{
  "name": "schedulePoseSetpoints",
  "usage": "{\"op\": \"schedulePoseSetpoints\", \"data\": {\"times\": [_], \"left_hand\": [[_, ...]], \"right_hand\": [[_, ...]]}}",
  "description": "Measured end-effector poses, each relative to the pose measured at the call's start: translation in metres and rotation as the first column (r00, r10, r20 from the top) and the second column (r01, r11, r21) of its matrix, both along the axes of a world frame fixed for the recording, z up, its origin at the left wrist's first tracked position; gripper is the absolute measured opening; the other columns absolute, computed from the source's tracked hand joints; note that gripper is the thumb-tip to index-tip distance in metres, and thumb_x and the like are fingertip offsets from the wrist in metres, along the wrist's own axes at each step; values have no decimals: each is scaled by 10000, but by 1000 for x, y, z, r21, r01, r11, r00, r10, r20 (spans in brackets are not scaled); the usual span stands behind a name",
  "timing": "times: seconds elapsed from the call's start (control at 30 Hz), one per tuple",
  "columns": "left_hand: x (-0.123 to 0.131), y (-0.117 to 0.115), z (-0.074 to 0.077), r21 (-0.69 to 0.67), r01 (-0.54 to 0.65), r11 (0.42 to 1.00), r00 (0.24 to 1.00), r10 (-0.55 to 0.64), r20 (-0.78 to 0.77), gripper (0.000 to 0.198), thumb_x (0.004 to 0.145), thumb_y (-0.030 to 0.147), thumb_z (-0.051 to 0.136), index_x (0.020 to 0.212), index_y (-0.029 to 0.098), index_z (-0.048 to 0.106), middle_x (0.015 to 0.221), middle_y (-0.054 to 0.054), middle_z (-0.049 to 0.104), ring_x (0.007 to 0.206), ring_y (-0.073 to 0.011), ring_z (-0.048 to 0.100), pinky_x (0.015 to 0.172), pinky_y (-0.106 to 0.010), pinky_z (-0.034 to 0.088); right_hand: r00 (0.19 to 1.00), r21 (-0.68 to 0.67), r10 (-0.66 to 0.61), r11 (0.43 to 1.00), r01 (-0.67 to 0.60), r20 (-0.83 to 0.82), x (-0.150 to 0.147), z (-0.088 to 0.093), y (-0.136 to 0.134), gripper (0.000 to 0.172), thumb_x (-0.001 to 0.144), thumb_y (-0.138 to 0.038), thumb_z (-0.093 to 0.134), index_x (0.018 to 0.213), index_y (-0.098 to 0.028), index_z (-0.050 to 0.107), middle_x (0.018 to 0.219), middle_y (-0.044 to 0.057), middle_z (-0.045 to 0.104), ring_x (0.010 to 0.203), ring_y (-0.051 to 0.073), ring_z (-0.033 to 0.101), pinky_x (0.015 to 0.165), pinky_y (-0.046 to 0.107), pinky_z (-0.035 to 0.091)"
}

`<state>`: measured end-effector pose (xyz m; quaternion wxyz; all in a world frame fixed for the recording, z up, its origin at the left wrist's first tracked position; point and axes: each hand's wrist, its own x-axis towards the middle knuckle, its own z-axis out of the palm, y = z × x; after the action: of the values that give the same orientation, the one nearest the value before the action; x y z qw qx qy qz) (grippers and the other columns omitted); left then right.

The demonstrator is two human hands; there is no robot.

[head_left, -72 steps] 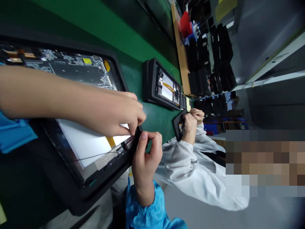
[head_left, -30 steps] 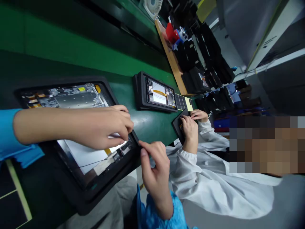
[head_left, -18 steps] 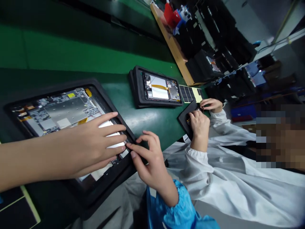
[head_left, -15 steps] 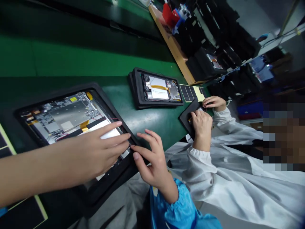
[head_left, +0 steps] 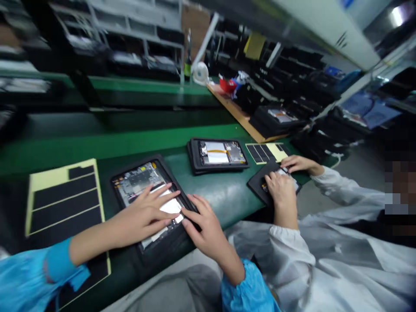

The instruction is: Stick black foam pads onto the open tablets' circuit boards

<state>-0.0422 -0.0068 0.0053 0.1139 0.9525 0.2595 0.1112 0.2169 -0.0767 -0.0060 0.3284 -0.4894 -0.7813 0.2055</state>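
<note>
In front of me an opened tablet (head_left: 138, 182) lies in a black foam tray (head_left: 173, 177). Its circuit board, a white battery (head_left: 170, 206) and wires show. My left hand (head_left: 144, 216) rests across it, palm down, its fingers spread over the battery side. Coming from the right, my right hand (head_left: 206, 229) reaches the tray's near right edge with thumb and forefinger stretched out and slightly apart. Its fingertips meet those of the left hand. I cannot make out anything small between them. Part of the tablet is hidden beneath my left hand.
A yellow-backed sheet of black strips (head_left: 66, 201) lies at left. Beyond my hands, stacked foam trays hold another opened tablet (head_left: 217, 154). At right, a co-worker's hands (head_left: 281, 188) work over a third tray (head_left: 258, 184); a smaller strip sheet (head_left: 264, 151) lies behind it.
The camera view has tilted up and pulled back, bringing shelves and the left strip sheet into sight. My left fingers look more spread; both hands stay at the tablet's right edge.
</note>
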Motion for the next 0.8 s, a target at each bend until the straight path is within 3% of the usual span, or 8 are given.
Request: {"op": "schedulePoseSetpoints", "data": {"times": [0.17, 0.27, 0.37, 0.47, 0.57, 0.63, 0.7, 0.8], "left_hand": [[22, -14, 14, -8, -120, 993, 992, 120, -36, 394, 1049, 283, 552, 1422, 378, 637, 1678, -36, 368, 1562, -393, 300, 1245, -741, 182], [38, -36, 28, 12, -235, 972, 972, 235, -2, 313, 1036, 286, 577, 1309, 336, 722, 1656, -51, 410, 1561, -386, 308, 1255, -717, 206], [35, -75, 33, 107, -384, 917, 920, 371, 123, 367, 1048, 311, 538, 1396, 304, 653, 1660, -42, 408, 1565, -331, 319, 1268, -657, 269], [3, -125, 17, 201, -653, 730, 754, 601, 267, 402, 1060, 271, 461, 1425, 301, 627, 1624, -56, 464, 1518, -324, 403, 1210, -663, 372], [-52, -155, -5, 260, -818, 514, 576, 735, 359, 383, 1082, 282, 398, 1281, 252, 724, 1458, -96, 632, 1364, -305, 577, 1149, -611, 467], [-86, -147, -13, 296, -823, 484, 562, 765, 313, 414, 1088, 292, 367, 1225, 198, 747, 1360, -123, 693, 1279, -295, 642, 1103, -548, 525], [-104, -117, -15, 315, -810, 495, 573, 783, 244, 440, 1079, 280, 358, 1232, 121, 739, 1308, -171, 714, 1236, -304, 668, 1089, -510, 542], [-95, -56, -19, 328, -797, 507, 585, 783, 211, 452, 1039, 208, 353, 1269, 55, 712, 1346, -214, 686, 1318, -313, 624, 1152, -484, 491]], "right_hand": [[982, -70, -80, 995, 68, -173, 0, -19, 17, 453, 1015, -334, 560, 1441, -206, 643, 1446, 158, 661, 1340, 292, 637, 1139, 513, 526], [991, -88, -61, 995, 51, -123, 3, -16, 24, 474, 980, -375, 578, 1409, -196, 675, 1393, 154, 700, 1307, 311, 666, 1131, 515, 533], [999, -148, -39, 988, 40, 9, 14, -5, 27, 500, 975, -423, 539, 1397, -199, 688, 1394, 140, 701, 1296, 325, 678, 1111, 505, 554], [987, -157, 0, 987, 26, 163, 25, 11, 34, 494, 954, -440, 535, 1350, -214, 724, 1347, 139, 729, 1249, 350, 704, 1066, 508, 586], [969, -24, 51, 999, -47, 241, 5, 38, 48, 399, 954, -389, 544, 1224, -215, 780, 1235, 166, 771, 1184, 373, 724, 1016, 529, 598], [952, 52, 209, 973, -226, 223, -36, 63, 64, 378, 1004, -296, 478, 1236, -187, 754, 1280, 170, 741, 1225, 340, 695, 1057, 525, 563], [895, 46, 382, 915, -402, 232, -97, 84, 90, 341, 1030, -218, 468, 1237, -191, 738, 1270, 144, 737, 1228, 287, 681, 1081, 482, 540], [821, -10, 495, 858, -514, 286, -197, 93, 142, 210, 1010, -161, 585, 1112, -214, 761, 1166, 82, 765, 1108, 209, 717, 1031, 370, 561]]}}
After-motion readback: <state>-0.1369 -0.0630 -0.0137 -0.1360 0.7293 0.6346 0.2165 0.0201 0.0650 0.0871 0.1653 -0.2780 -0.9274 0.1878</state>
